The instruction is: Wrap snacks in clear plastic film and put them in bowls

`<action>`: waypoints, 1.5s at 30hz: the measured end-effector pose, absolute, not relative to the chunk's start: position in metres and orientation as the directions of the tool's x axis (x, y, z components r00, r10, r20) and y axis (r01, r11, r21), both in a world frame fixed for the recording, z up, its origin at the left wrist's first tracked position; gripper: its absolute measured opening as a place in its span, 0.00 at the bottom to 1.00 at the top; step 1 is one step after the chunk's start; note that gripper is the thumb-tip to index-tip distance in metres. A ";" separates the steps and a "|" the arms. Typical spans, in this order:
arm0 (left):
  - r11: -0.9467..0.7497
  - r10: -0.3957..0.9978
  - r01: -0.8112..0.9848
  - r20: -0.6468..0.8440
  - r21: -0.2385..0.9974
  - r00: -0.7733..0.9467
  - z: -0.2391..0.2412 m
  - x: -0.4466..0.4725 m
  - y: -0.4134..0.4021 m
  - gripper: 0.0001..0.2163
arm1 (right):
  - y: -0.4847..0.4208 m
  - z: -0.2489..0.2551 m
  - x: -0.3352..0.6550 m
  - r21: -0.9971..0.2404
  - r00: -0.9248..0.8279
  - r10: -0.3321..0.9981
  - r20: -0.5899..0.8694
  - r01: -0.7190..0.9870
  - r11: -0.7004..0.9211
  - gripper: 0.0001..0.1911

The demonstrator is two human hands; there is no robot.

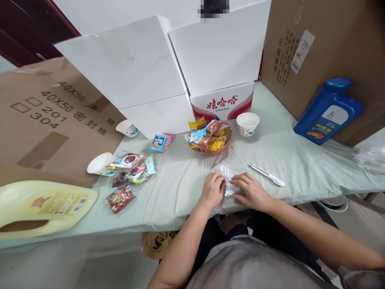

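A crumpled clear plastic bag [226,173] lies on the pale green cloth [186,176] near the table's front edge. My left hand [212,190] rests on the bag's left side with its fingers curled down on it. My right hand [252,190] presses on the right side, fingers together and pinching the plastic. Just behind the bag stands a brown basket [223,147] heaped with wrapped snacks [207,135]. A white pen-like tool [266,175] lies to the right of my right hand.
Loose snack packets [130,172] and a paper cup on its side [99,163] lie at left, beside a yellow jug [39,204]. A white bowl [247,123], a blue jug [329,110], another cup [127,128], white boxes [168,68] and brown cartons [319,52] stand behind.
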State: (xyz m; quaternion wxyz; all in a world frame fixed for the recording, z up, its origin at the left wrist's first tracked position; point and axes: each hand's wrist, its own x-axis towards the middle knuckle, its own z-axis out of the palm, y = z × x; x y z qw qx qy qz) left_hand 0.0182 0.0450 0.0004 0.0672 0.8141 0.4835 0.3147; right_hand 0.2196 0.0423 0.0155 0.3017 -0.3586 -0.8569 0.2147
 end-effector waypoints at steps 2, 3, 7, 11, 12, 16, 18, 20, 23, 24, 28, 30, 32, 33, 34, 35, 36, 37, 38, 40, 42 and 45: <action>-0.533 0.824 0.741 0.448 0.408 0.346 0.001 0.019 0.044 0.06 | 0.042 0.012 0.226 -0.405 -0.627 0.672 0.395 0.537 0.740 0.15; -0.543 0.819 0.734 0.450 0.408 0.356 0.002 0.019 0.043 0.06 | 0.042 0.010 0.227 -0.339 -0.642 0.647 0.411 0.551 0.762 0.12; -0.590 0.798 0.679 0.442 0.437 0.410 0.003 0.017 0.043 0.06 | 0.043 0.009 0.223 -0.187 -0.707 0.525 0.474 0.502 0.845 0.09; -0.600 0.799 0.616 0.421 0.511 0.429 0.004 0.014 0.041 0.10 | 0.038 0.018 0.219 -0.209 -0.792 0.474 0.385 0.425 0.881 0.11; -0.593 0.805 0.601 0.417 0.536 0.422 0.003 0.013 0.040 0.12 | 0.037 0.020 0.219 -0.230 -0.805 0.483 0.345 0.426 0.875 0.12; -0.537 0.844 0.548 0.402 0.642 0.356 -0.005 0.009 0.039 0.19 | 0.045 0.029 0.214 -0.310 -0.755 0.619 0.216 0.548 0.777 0.14; -0.485 0.874 0.526 0.371 0.698 0.314 -0.010 0.007 0.041 0.23 | 0.057 0.032 0.207 -0.323 -0.656 0.738 0.156 0.672 0.666 0.14; -0.438 0.898 0.508 0.333 0.742 0.287 -0.014 0.006 0.042 0.26 | 0.072 0.032 0.199 -0.287 -0.545 0.834 0.086 0.788 0.544 0.15; -0.409 0.910 0.490 0.306 0.769 0.280 -0.013 0.005 0.043 0.28 | 0.088 0.028 0.187 -0.178 -0.471 0.882 0.004 0.868 0.464 0.15; -0.409 0.910 0.495 0.305 0.766 0.280 -0.011 0.006 0.043 0.27 | 0.092 0.026 0.184 -0.156 -0.472 0.882 -0.009 0.871 0.465 0.14; -0.470 0.882 0.628 0.344 0.620 0.321 -0.001 0.011 0.042 0.12 | 0.094 0.021 0.181 -0.147 -0.477 0.879 -0.003 0.870 0.471 0.12; -0.466 0.879 0.715 0.362 0.521 0.310 0.003 0.013 0.041 0.08 | 0.092 0.021 0.183 -0.166 -0.479 0.875 0.073 0.859 0.484 0.12; -0.449 0.882 0.756 0.372 0.476 0.289 0.003 0.015 0.041 0.07 | 0.088 0.021 0.187 -0.200 -0.507 0.832 0.226 0.811 0.549 0.12; -0.452 0.880 0.759 0.373 0.469 0.294 0.003 0.015 0.041 0.07 | 0.085 0.019 0.189 -0.214 -0.537 0.788 0.300 0.767 0.604 0.13; -0.459 0.876 0.756 0.376 0.466 0.301 0.002 0.015 0.042 0.07 | 0.081 0.018 0.191 -0.226 -0.572 0.739 0.354 0.715 0.662 0.13; -0.463 0.874 0.752 0.381 0.468 0.301 0.001 0.015 0.042 0.06 | 0.077 0.015 0.193 -0.237 -0.609 0.697 0.378 0.664 0.709 0.14; -0.462 0.874 0.748 0.389 0.476 0.291 0.000 0.014 0.042 0.06 | 0.074 0.013 0.196 -0.250 -0.645 0.664 0.379 0.619 0.744 0.15; -0.453 0.876 0.743 0.401 0.492 0.269 -0.001 0.013 0.042 0.06 | 0.070 0.010 0.199 -0.265 -0.676 0.639 0.366 0.583 0.768 0.16; -0.440 0.878 0.737 0.417 0.513 0.234 -0.002 0.012 0.042 0.06 | 0.067 0.008 0.203 -0.281 -0.703 0.620 0.349 0.553 0.785 0.18; -0.415 0.880 0.719 0.446 0.557 0.162 -0.004 0.010 0.042 0.08 | 0.065 0.006 0.212 -0.310 -0.748 0.583 0.318 0.499 0.809 0.19; -0.405 0.880 0.711 0.456 0.575 0.133 -0.005 0.009 0.043 0.08 | 0.070 0.007 0.223 -0.325 -0.794 0.534 0.291 0.442 0.836 0.17; -0.419 0.882 0.724 0.436 0.548 0.180 -0.002 0.011 0.044 0.06 | 0.094 0.018 0.237 -0.284 -0.827 0.482 0.289 0.407 0.868 0.14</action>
